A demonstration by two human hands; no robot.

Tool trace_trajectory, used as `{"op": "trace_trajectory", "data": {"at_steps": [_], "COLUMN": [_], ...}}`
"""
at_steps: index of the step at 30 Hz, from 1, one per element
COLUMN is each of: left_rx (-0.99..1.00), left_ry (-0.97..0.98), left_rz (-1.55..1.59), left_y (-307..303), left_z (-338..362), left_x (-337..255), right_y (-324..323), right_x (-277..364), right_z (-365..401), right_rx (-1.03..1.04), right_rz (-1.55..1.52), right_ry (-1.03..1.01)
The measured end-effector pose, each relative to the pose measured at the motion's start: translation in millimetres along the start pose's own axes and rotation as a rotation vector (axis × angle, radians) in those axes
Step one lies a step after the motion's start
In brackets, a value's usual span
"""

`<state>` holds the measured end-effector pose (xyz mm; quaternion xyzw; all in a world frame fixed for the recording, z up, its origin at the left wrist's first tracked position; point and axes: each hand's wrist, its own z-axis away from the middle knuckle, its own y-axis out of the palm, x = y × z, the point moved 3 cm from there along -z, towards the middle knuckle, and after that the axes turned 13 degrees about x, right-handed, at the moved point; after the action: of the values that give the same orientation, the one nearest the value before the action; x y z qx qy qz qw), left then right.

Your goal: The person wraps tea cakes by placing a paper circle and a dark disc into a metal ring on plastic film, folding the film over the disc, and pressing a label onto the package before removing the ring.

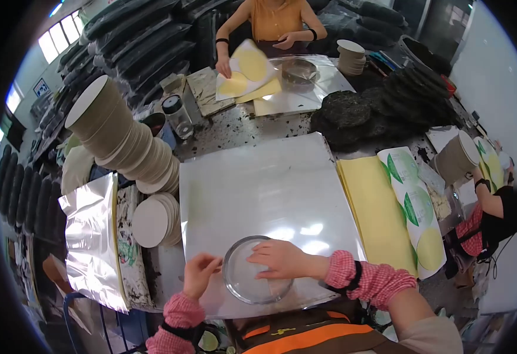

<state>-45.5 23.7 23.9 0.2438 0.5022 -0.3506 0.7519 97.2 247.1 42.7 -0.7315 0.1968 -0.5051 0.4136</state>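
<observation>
A round, clear dish-like ring (230, 274) lies on a shiny metallic sheet (258, 189) near the table's front edge. My right hand (279, 259) reaches over the ring, palm down, its fingers spread apart inside the rim. Just left of the ring is my left hand (199, 274), its thumb and fingers pressed together near the rim; anything between them is too small to make out. Both forearms wear pink checked sleeves.
Round discs (146, 147) stand in a leaning stack at left, beside foil sheets (93, 242). Yellow sheets (376, 206) and green-printed sheets (409, 189) lie right. Dark round cakes (344, 109) and a jar (177, 118) sit behind. Co-workers (276, 20) work opposite and at right.
</observation>
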Motion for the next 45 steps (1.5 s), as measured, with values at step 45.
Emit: {"op": "trace_trajectory", "data": {"at_steps": [45], "left_rx": [0.956], "left_ry": [-0.071], "left_rz": [-0.823], "left_y": [90], "left_z": [83], "left_x": [-103], "right_y": [43], "right_x": [88], "right_z": [295], "right_rx": [0.069], "right_rz": [0.453], "right_ry": [1.388]}}
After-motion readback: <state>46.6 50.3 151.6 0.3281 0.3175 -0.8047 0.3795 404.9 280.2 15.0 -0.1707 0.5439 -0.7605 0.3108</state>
